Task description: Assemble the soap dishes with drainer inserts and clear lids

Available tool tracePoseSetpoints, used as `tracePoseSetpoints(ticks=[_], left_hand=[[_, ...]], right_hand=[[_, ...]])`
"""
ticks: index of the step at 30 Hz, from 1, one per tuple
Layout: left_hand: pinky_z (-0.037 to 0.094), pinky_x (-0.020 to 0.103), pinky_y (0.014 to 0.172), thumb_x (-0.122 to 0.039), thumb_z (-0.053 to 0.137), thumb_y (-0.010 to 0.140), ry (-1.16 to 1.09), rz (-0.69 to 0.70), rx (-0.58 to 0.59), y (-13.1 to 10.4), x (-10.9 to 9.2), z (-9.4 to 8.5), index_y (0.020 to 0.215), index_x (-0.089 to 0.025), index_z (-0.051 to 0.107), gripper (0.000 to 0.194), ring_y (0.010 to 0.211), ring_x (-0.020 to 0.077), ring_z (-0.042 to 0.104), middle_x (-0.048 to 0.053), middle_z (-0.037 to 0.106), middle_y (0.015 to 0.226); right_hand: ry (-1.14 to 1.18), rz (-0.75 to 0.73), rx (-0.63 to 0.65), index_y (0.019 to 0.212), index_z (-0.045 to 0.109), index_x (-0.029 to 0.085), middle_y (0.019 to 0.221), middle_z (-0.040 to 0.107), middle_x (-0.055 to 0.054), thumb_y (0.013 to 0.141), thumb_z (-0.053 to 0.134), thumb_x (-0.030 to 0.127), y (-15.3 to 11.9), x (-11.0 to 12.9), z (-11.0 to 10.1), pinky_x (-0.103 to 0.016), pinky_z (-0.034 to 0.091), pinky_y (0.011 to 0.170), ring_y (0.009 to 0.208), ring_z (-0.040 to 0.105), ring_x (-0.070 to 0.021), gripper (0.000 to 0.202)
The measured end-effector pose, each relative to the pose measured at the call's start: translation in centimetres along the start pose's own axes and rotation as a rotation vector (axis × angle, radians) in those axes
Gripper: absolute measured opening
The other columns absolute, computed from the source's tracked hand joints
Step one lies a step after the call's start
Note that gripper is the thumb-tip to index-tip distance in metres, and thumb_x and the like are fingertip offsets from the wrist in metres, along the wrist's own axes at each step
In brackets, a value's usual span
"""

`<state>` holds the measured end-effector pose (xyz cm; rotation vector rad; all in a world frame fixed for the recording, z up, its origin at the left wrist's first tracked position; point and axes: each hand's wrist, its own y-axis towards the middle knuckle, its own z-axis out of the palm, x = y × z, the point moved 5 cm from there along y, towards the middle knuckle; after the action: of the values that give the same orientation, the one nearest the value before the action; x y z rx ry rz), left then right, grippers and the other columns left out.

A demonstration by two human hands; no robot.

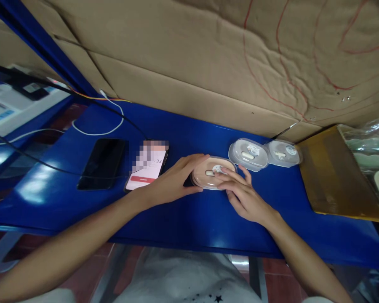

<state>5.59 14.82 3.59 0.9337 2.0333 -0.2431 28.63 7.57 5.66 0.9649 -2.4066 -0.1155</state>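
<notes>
On the blue table sits an oval plastic container (205,179), peach-coloured under a clear lid, with a round white sticker (219,169) and a small pale oval piece on top. My left hand (178,179) grips its left side, fingers along the far edge and thumb at the near edge. Across the lid's right part lies my right hand (240,191), its fingers stretched out and apart, fingertips touching the lid beside the sticker. Behind, to the right, stand two similar clear-lidded containers, a nearer one (249,154) and a farther one (283,152), both with stickers.
Left of my hands lie a lit phone (148,164) and a dark phone (102,163). A white cable (97,134) and a black cable cross the left side. Cardboard (177,54) walls the back. At right stands an open cardboard box (337,176) holding plastic-wrapped items.
</notes>
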Motion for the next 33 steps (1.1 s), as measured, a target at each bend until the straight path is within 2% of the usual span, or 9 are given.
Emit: tracePoseSetpoints(ticks=[6, 12, 18, 21, 25, 29, 33], left_hand=[[0.041, 0.055, 0.129, -0.047, 0.081, 0.097, 0.015, -0.027, 0.008, 0.1, 0.3, -0.1, 0.171, -0.032, 0.029, 0.092, 0.156, 0.0349, 0.047, 0.013, 0.044, 0.172], [0.039, 0.057, 0.131, -0.046, 0.079, 0.098, 0.018, 0.011, 0.027, -0.1, 0.3, 0.0, 0.174, -0.036, 0.023, 0.096, 0.159, 0.0356, 0.043, 0.012, 0.042, 0.173], [0.040, 0.054, 0.131, -0.048, 0.077, 0.099, 0.030, 0.000, 0.047, -0.1, 0.5, 0.0, 0.171, -0.036, 0.034, 0.084, 0.158, 0.0344, 0.046, 0.012, 0.042, 0.173], [0.039, 0.052, 0.132, -0.049, 0.080, 0.097, 0.070, -0.020, 0.041, -0.2, 0.6, 0.0, 0.171, -0.033, 0.033, 0.089, 0.159, 0.0343, 0.045, 0.013, 0.038, 0.174], [0.043, 0.051, 0.130, -0.053, 0.077, 0.098, 0.114, -0.002, 0.006, -0.1, 0.0, 0.0, 0.169, -0.032, 0.037, 0.085, 0.154, 0.0337, 0.050, 0.013, 0.046, 0.168], [0.046, 0.052, 0.126, -0.051, 0.072, 0.102, 0.207, -0.019, -0.050, 0.3, 0.0, -0.2, 0.167, -0.030, 0.037, 0.077, 0.149, 0.0337, 0.055, 0.014, 0.050, 0.164], [0.046, 0.054, 0.125, -0.048, 0.068, 0.101, 0.424, -0.056, -0.137, 2.4, 1.7, -2.3, 0.166, -0.024, 0.037, 0.076, 0.151, 0.0385, 0.050, 0.017, 0.041, 0.167]], right_hand=[[0.008, 0.005, -0.035, 0.138, 0.056, 0.030, 0.159, 0.064, -0.005, 0.104, 0.049, 0.011, 0.2, 0.1, -0.2, -0.063, 0.023, 0.136, 0.158, 0.047, -0.0232, 0.039], [-0.016, -0.032, -0.021, 0.139, 0.057, 0.031, 0.156, 0.066, -0.003, 0.106, 0.045, 0.008, 0.3, 0.8, -0.3, -0.060, 0.027, 0.136, 0.157, 0.049, -0.0205, 0.042], [-0.084, -0.008, 0.003, 0.142, 0.056, 0.033, 0.157, 0.066, -0.003, 0.110, 0.056, 0.019, 0.5, 1.0, -0.1, -0.060, 0.017, 0.139, 0.158, 0.047, -0.0219, 0.035], [-0.047, 0.004, -0.001, 0.141, 0.057, 0.031, 0.158, 0.064, -0.003, 0.111, 0.051, 0.016, 0.7, 0.6, 0.2, -0.059, 0.016, 0.140, 0.160, 0.045, -0.0195, 0.034], [-0.053, -0.006, -0.001, 0.145, 0.056, 0.030, 0.161, 0.062, -0.003, 0.112, 0.045, 0.013, 0.9, 0.5, 0.6, -0.060, 0.014, 0.139, 0.162, 0.041, -0.0191, 0.038], [-0.217, 0.036, -0.085, 0.153, 0.053, 0.030, 0.165, 0.057, -0.008, 0.112, 0.049, 0.022, 0.5, -0.6, -0.3, -0.063, 0.022, 0.136, 0.163, 0.039, -0.0256, 0.042], [-0.367, 0.260, -0.280, 0.157, 0.052, 0.029, 0.171, 0.048, -0.015, 0.112, 0.053, 0.035, -1.4, -4.2, -3.5, -0.066, 0.034, 0.128, 0.160, 0.042, -0.0342, 0.046]])
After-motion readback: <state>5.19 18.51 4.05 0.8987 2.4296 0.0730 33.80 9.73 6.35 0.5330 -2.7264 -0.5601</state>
